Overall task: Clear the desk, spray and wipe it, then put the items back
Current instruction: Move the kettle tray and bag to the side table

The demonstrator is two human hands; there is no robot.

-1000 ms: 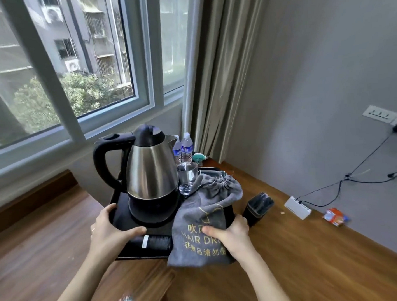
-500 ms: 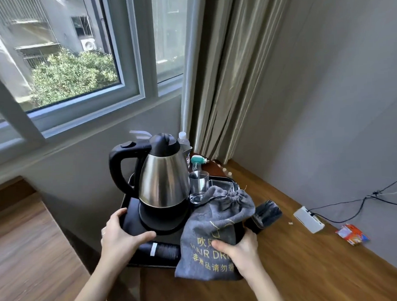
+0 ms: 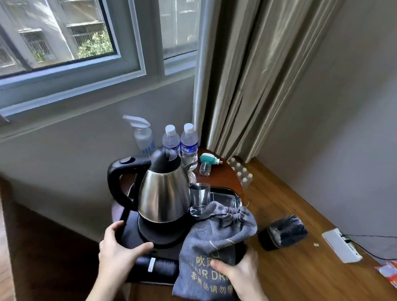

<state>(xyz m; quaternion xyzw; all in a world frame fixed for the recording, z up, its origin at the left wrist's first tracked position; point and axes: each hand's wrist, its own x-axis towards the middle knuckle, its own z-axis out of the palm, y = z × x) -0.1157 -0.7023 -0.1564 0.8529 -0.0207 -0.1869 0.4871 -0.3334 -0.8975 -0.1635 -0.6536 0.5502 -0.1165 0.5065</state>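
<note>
The black tray (image 3: 128, 230) sits between both hands, loaded with the steel kettle (image 3: 164, 197), a glass (image 3: 199, 199) and the grey hair dryer bag (image 3: 217, 247). Left hand (image 3: 116, 251) grips the tray's near-left corner, right hand (image 3: 240, 273) clamps its right edge through the bag. I'd keep it dead level and move slowly, since that kettle looks top-heavy. Spray bottle (image 3: 142, 135) stands beyond the hands; desk (image 3: 300, 266) to the right.
</note>
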